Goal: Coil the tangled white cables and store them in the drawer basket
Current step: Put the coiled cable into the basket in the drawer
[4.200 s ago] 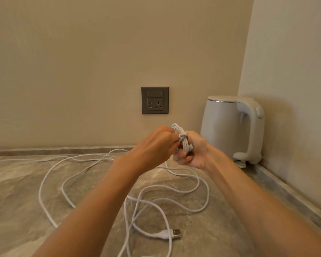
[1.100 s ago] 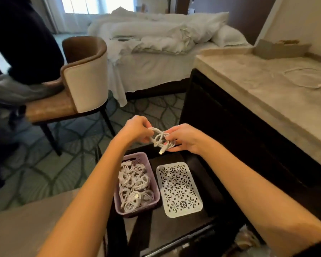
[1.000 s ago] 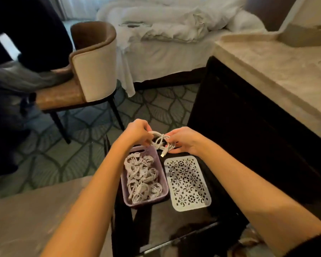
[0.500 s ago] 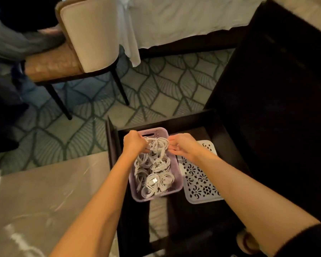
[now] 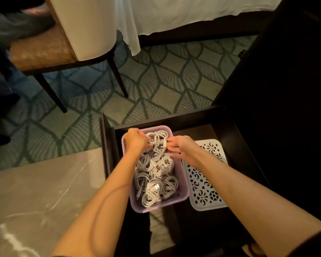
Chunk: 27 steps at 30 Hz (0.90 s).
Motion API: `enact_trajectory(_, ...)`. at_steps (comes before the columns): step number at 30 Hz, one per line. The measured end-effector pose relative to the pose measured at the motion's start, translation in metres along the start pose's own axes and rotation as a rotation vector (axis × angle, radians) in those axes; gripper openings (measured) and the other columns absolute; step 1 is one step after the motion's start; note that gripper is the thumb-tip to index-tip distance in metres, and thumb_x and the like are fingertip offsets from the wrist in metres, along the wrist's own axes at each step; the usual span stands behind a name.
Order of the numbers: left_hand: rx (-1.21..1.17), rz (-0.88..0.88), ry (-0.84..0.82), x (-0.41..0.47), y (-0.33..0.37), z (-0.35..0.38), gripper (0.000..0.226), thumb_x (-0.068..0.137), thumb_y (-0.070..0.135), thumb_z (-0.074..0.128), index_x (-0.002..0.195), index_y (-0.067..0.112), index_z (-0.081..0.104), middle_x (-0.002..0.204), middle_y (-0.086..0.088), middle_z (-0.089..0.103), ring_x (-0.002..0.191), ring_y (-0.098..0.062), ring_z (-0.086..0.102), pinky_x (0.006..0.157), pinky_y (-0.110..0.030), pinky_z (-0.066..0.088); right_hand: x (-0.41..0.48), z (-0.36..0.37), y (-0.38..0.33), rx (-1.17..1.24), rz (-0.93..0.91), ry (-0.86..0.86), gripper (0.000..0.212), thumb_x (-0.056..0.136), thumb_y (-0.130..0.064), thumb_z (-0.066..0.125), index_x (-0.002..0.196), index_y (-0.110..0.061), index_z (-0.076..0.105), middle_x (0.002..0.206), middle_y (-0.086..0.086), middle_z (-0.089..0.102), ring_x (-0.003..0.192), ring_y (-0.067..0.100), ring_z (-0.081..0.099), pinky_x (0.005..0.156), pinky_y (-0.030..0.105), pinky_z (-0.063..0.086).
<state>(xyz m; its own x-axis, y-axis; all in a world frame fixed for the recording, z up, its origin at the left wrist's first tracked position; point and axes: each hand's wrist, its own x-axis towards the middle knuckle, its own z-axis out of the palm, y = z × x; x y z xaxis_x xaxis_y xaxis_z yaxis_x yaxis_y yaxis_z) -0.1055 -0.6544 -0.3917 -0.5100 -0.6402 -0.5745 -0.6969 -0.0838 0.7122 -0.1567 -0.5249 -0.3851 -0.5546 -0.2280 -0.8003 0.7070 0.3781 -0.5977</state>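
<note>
A freshly coiled white cable (image 5: 157,138) lies at the far end of the purple basket (image 5: 156,208), on top of several other white cable coils (image 5: 154,188). My left hand (image 5: 135,140) reaches down into the basket's far left corner, its fingers curled around the coil's left side. My right hand (image 5: 182,149) hovers at the coil's right edge with fingers loosely spread, the tips just touching the cable. The basket sits inside the open dark drawer (image 5: 107,145).
A white perforated lid (image 5: 206,186) lies in the drawer right of the basket. The dark cabinet (image 5: 285,89) rises on the right. A marble surface (image 5: 35,201) is at lower left. Beyond the drawer are patterned carpet, a brown chair (image 5: 63,43) and a bed's white sheet (image 5: 174,15).
I turned from the countertop to the drawer and lowered the coiled cable into the basket's far end. My right hand's fingers have loosened from it.
</note>
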Motion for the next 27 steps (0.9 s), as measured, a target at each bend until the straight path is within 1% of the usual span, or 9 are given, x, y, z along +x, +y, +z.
enact_trajectory(4, 0.016, -0.015, -0.022, 0.012, -0.003, 0.009, 0.006, 0.082, 0.000, 0.061, 0.079, 0.004, 0.058, 0.092, -0.017, 0.069, 0.081, -0.030, 0.069, 0.076, -0.041, 0.057, 0.008, -0.002, 0.000, -0.021, 0.008, -0.006, 0.036, 0.093, 0.000, 0.044, 0.128, -0.003, 0.054, 0.117, 0.014, 0.060, 0.105, 0.019, 0.057, 0.079, 0.030, 0.051)
enact_trajectory(6, 0.047, -0.022, -0.024, 0.017, -0.007, 0.012, 0.010, 0.081, 0.001, 0.063, 0.074, 0.005, 0.057, 0.092, -0.019, 0.070, 0.083, -0.030, 0.069, 0.080, -0.044, 0.056, 0.011, -0.003, 0.001, -0.037, 0.014, -0.014, 0.035, 0.092, 0.001, 0.047, 0.126, -0.002, 0.054, 0.119, 0.013, 0.059, 0.110, 0.019, 0.056, 0.086, 0.032, 0.051)
enact_trajectory(10, 0.106, 0.002, -0.004, 0.019, -0.008, 0.014, 0.013, 0.081, 0.007, 0.067, 0.089, -0.001, 0.062, 0.088, -0.022, 0.070, 0.080, -0.029, 0.069, 0.072, -0.037, 0.056, 0.014, 0.001, 0.002, -0.078, -0.002, -0.020, 0.039, 0.088, -0.001, 0.050, 0.128, -0.002, 0.051, 0.127, 0.015, 0.053, 0.116, 0.023, 0.053, 0.094, 0.036, 0.050)
enact_trajectory(14, 0.126, 0.056, 0.000, 0.019, -0.008, 0.017, 0.015, 0.085, 0.012, 0.065, 0.079, 0.006, 0.054, 0.082, -0.022, 0.069, 0.066, -0.033, 0.068, 0.065, -0.036, 0.057, 0.013, 0.002, 0.000, -0.080, 0.001, -0.035, 0.043, 0.087, 0.002, 0.047, 0.130, -0.003, 0.049, 0.129, 0.013, 0.049, 0.120, 0.023, 0.049, 0.089, 0.034, 0.050)
enact_trajectory(16, 0.150, 0.075, 0.019, 0.019, -0.008, 0.016, 0.015, 0.086, 0.017, 0.064, 0.084, 0.004, 0.057, 0.083, -0.020, 0.067, 0.065, -0.031, 0.066, 0.060, -0.031, 0.052, 0.012, 0.002, 0.000, -0.084, -0.003, -0.028, 0.043, 0.087, 0.001, 0.047, 0.130, -0.004, 0.049, 0.129, 0.015, 0.051, 0.119, 0.025, 0.050, 0.087, 0.033, 0.050)
enact_trajectory(19, 0.193, 0.075, 0.046, 0.019, -0.009, 0.017, 0.025, 0.089, 0.023, 0.060, 0.097, -0.001, 0.063, 0.092, -0.023, 0.067, 0.082, -0.035, 0.066, 0.073, -0.037, 0.055, 0.008, 0.000, -0.003, -0.086, -0.005, 0.021, 0.034, 0.089, -0.001, 0.047, 0.122, -0.001, 0.056, 0.120, 0.024, 0.059, 0.114, 0.030, 0.058, 0.092, 0.036, 0.051)
enact_trajectory(22, 0.283, 0.074, 0.075, 0.011, -0.004, 0.016, 0.028, 0.090, 0.022, 0.050, 0.108, 0.003, 0.063, 0.099, -0.024, 0.066, 0.093, -0.038, 0.063, 0.082, -0.042, 0.054, -0.004, -0.004, -0.011, -0.068, -0.031, 0.065, 0.030, 0.093, -0.001, 0.042, 0.117, 0.003, 0.059, 0.103, 0.016, 0.061, 0.095, 0.024, 0.057, 0.096, 0.037, 0.047)
enact_trajectory(25, 0.349, 0.149, 0.098, -0.006, 0.013, 0.013, 0.027, 0.090, 0.012, 0.045, 0.107, 0.002, 0.063, 0.110, -0.019, 0.062, 0.103, -0.035, 0.057, 0.078, -0.034, 0.045, -0.023, -0.016, -0.024, -0.014, -0.062, 0.136, 0.031, 0.096, -0.002, 0.039, 0.120, 0.007, 0.057, 0.126, 0.022, 0.058, 0.120, 0.032, 0.055, 0.104, 0.041, 0.042)
enact_trajectory(27, 0.331, 0.204, 0.088, -0.018, 0.034, 0.010, 0.024, 0.089, 0.011, 0.045, 0.101, 0.001, 0.064, 0.108, -0.017, 0.063, 0.102, -0.034, 0.056, 0.075, -0.032, 0.040, -0.041, -0.025, -0.037, 0.018, -0.096, 0.181, 0.029, 0.096, -0.001, 0.041, 0.118, 0.006, 0.058, 0.127, 0.025, 0.056, 0.121, 0.034, 0.053, 0.102, 0.038, 0.044)
